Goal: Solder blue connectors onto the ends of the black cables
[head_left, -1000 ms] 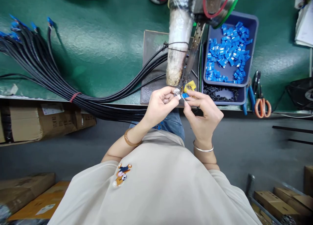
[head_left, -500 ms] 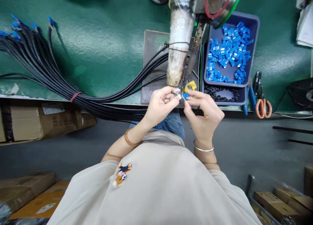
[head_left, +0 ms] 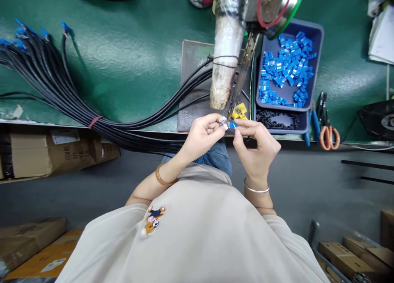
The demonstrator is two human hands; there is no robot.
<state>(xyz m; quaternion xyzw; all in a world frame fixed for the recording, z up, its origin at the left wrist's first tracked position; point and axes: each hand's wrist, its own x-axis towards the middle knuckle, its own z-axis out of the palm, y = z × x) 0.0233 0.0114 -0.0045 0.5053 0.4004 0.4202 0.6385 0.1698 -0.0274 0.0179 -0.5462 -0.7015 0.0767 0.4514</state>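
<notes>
A small blue plug sits at the front edge of the green table, pinched between the thumb and forefinger of the right hand. The left hand faces it, fingers curled and closed on a silvery cable end that touches the plug. Both wrists are bent inward, and the knuckles nearly meet just under a wrapped post standing on a dark mat. A yellow scrap lies just behind the fingertips. A bundle of black cables sweeps away to the left. To the right stands a tray of blue plugs, with pliers and orange-handled scissors beside it.
</notes>
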